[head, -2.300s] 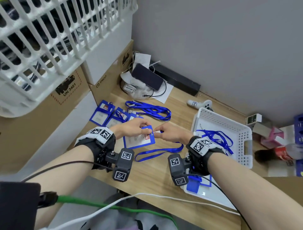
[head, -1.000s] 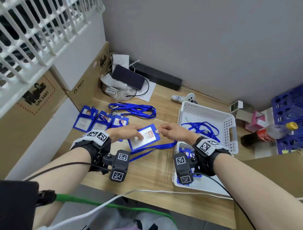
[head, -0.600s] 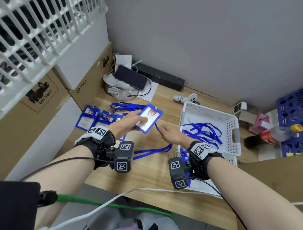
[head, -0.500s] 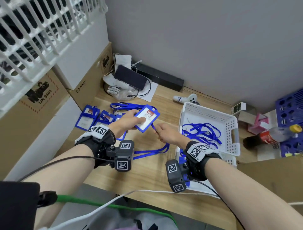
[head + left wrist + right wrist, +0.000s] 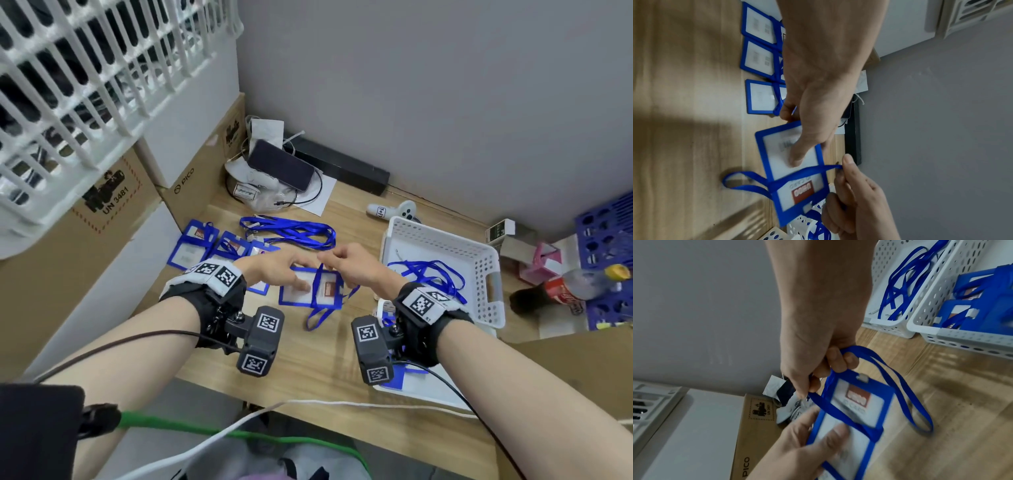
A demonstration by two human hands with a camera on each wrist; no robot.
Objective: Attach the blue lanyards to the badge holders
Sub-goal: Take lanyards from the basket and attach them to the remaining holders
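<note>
Your left hand (image 5: 274, 270) grips the badge holder (image 5: 795, 175) just above the table (image 5: 329, 363), steadying it, while your right hand (image 5: 356, 270) pinches the blue lanyard (image 5: 840, 412), wrapping it across the holder to bundle it.

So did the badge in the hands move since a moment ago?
Yes. The badge holder came back down toward the near edge of the table, away from the lanyard pile it was lifted beside half a second ago.
</note>
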